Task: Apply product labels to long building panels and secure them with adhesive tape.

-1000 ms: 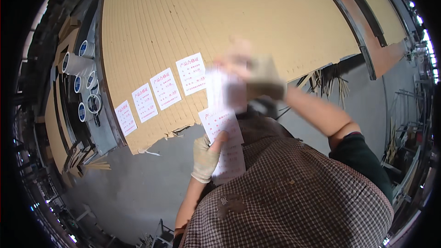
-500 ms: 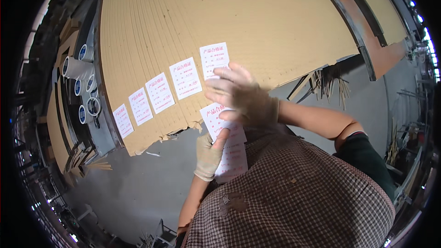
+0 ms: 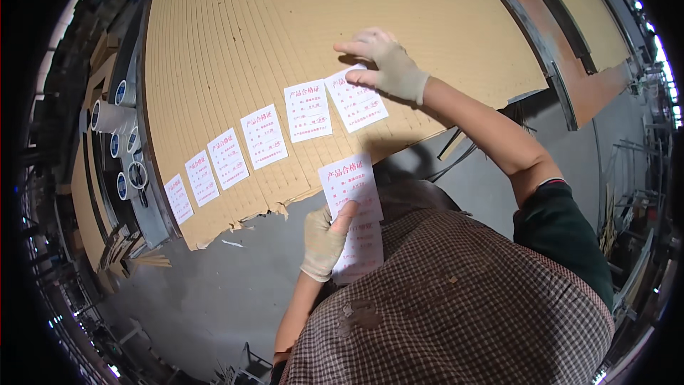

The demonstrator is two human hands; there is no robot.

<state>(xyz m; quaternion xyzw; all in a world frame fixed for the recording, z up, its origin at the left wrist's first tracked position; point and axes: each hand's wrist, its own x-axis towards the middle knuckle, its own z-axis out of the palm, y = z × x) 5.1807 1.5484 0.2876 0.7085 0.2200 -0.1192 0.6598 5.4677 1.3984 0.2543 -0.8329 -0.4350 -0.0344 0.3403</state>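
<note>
My left hand, in a cut-off pale glove, is closed on white paper labels with red print, its thumb lying across the top one. The labels overlap and hang down in front of the checked apron. Farther up, my gloved right hand has its fingers spread over the tan board. Its thumb rests at the top edge of a single label, which lies on the board. To the left of that one, several similar labels form a slanting row along the board's near edge.
The ribbed tan board stack has a torn near edge. Dark metal rails run along its right side. White rolls stand to the left. Grey floor shows below the stack.
My right hand has moved from above the held labels up onto the board, and another label now lies under its thumb at the row's right end. My left hand has stayed put.
</note>
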